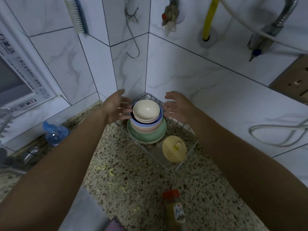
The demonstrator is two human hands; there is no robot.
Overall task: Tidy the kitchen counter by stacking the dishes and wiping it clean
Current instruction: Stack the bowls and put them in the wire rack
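Note:
A stack of bowls stands in a wire rack in the counter's corner. A cream bowl is on top, blue and pink bowls sit under it, and a green plate is at the bottom. My left hand is just left of the stack, fingers straight and spread near the top bowl's rim. My right hand hovers just right of the stack, palm facing it, fingers straight. Neither hand holds anything. Yellow crumbs lie on the speckled counter.
A glass jar with a wooden lid stands in the rack in front of the bowls. A spice bottle with a red cap is near the front. A blue plastic bottle and a metal item lie at the left. Tiled walls close the corner.

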